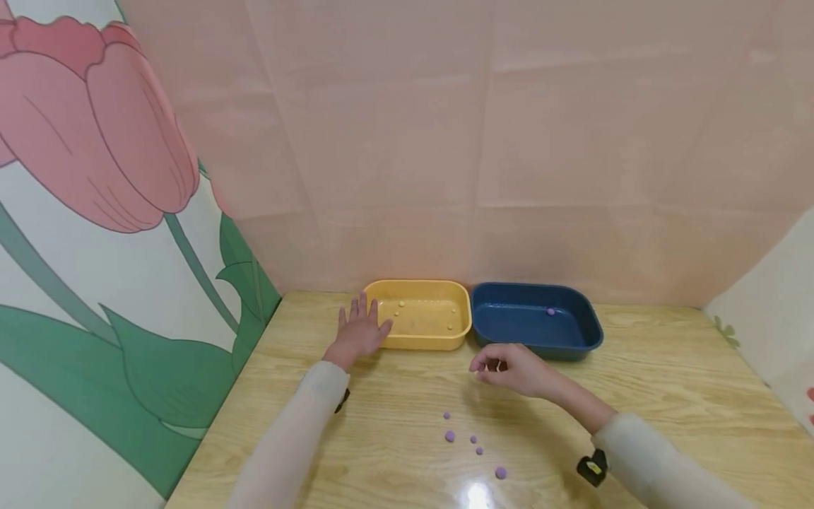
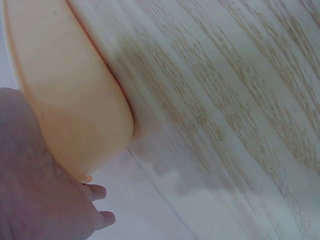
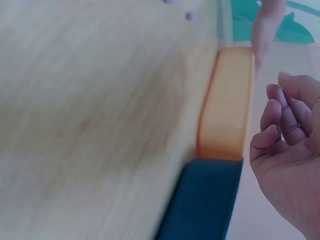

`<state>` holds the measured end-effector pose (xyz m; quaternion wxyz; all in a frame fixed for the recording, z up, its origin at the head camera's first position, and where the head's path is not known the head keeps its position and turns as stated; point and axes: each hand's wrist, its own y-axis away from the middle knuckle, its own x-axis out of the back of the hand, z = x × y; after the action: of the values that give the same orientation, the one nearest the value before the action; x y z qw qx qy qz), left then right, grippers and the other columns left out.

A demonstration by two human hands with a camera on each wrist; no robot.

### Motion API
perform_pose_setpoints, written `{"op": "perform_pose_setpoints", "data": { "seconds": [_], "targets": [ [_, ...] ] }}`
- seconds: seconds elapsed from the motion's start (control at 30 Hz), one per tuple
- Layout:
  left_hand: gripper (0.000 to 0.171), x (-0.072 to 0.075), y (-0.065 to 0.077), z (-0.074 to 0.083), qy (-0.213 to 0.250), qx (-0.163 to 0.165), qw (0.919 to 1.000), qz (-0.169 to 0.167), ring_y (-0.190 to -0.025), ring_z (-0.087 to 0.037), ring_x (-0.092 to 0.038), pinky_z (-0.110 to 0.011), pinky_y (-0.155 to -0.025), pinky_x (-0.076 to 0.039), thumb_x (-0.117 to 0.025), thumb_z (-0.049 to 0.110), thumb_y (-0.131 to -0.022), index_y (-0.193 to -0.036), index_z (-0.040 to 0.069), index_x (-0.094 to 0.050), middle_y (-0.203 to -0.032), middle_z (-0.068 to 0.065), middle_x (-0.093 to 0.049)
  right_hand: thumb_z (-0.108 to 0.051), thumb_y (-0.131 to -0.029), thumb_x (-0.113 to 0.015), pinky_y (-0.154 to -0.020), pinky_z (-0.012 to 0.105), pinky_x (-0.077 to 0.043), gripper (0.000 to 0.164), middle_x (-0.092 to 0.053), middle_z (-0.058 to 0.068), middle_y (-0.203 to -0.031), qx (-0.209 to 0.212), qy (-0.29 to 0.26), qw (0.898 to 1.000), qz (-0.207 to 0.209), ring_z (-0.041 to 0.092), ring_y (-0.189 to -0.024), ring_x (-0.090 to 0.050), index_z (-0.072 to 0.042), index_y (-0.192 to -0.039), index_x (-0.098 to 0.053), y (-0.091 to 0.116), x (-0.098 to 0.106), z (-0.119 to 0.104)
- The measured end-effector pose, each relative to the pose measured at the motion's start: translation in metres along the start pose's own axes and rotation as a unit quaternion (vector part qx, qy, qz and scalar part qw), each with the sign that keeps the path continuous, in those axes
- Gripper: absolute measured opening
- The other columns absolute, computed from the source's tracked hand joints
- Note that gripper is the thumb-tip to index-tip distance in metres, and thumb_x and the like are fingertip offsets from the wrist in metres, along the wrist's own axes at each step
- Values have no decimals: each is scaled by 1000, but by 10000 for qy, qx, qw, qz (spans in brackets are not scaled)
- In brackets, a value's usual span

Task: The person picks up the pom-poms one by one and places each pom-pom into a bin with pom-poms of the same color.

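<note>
My left hand (image 1: 360,334) lies with fingers spread at the left end of a yellow tray (image 1: 420,343), touching its rim. Several small yellow balls (image 1: 402,304) are inside that tray. In front of the gap between the trays, my right hand (image 1: 518,369) hangs above the table with its fingers curled. Its thumb and index fingertip pinch what looks like a tiny pale yellow ball (image 3: 279,87), mostly hidden. A dark blue tray (image 1: 540,348) stands beside the yellow one and holds a purple ball (image 1: 550,311).
Several purple balls (image 1: 450,436) of different sizes lie loose on the wooden table (image 1: 381,438), nearer to me. A pink cloth (image 1: 407,141) hangs behind the trays. On the left is a wall (image 1: 127,276) with a tulip picture.
</note>
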<state>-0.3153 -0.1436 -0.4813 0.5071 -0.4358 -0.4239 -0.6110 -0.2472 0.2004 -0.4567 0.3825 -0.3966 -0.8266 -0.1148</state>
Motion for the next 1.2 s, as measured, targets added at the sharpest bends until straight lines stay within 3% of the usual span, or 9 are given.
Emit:
{"op": "perform_pose_setpoints", "data": {
  "seconds": [0.17,0.6,1.2],
  "targets": [
    [75,0,-1,0,-81,22,10000,-4,-155,-38,3,-61,-122,1,-26,57,-107,-163,8,-13,-169,-18,4,-17,-95,-72,-64,25,-48,8,-66,-11,-88,-116,-9,9999,31,8,-73,-54,-22,-102,-72,-12,6,-3],
    [76,0,0,1,-73,35,9999,-63,-155,-37,5,-61,-122,1,-23,59,-107,-163,9,-12,-169,-16,10,-17,-96,-71,-66,25,-50,8,-69,-5,-90,-333,-218,9985,369,13,-77,-58,-17,-103,-74,-47,11,-3],
    [75,0,0,2,-102,25,9999,-93,-155,-38,4,-61,-122,2,-24,57,-107,-163,8,-12,-169,-17,10,-27,-98,-69,-78,34,-50,15,-67,1,-98,-1085,-668,9892,723,20,-89,-57,-18,-108,-74,-85,18,13]
  ]
}}
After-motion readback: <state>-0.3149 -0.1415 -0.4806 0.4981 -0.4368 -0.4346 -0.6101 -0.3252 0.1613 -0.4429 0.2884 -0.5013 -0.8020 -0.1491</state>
